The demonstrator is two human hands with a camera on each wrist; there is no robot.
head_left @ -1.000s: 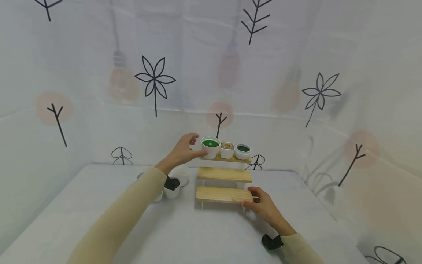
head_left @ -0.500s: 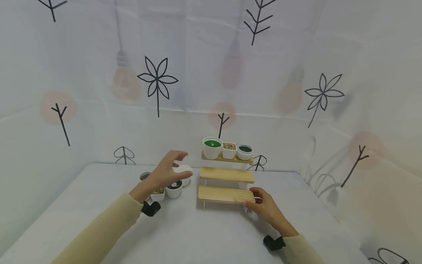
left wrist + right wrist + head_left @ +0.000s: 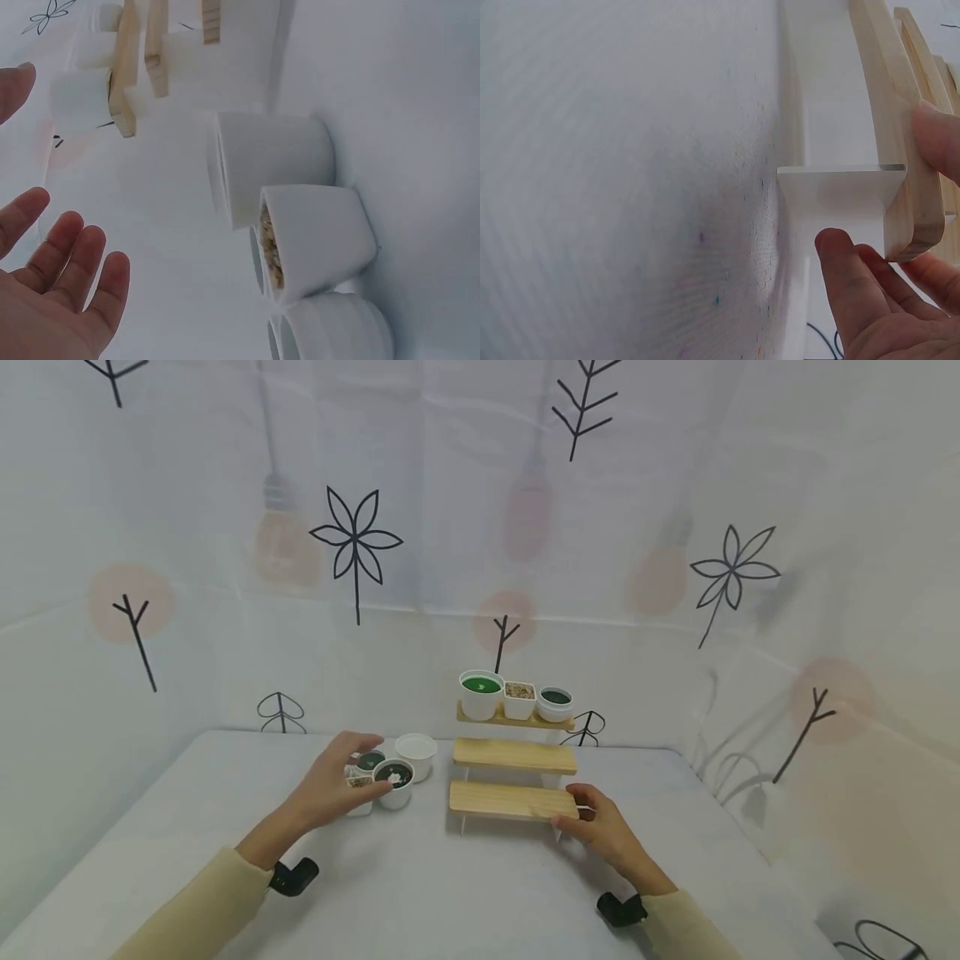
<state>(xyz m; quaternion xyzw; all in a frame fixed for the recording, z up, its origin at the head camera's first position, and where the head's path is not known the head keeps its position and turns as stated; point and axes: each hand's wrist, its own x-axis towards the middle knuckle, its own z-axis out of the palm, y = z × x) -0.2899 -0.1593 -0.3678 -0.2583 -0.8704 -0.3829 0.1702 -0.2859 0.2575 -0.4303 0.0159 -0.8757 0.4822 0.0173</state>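
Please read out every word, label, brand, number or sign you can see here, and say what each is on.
None can be read.
White cloth backdrop: black line drawings of plants, no lettering visible.
Three-tier stand with pale wooden shelves and small white round and square pots: no lettering visible.
Small black wrist-worn devices: too small to tell.
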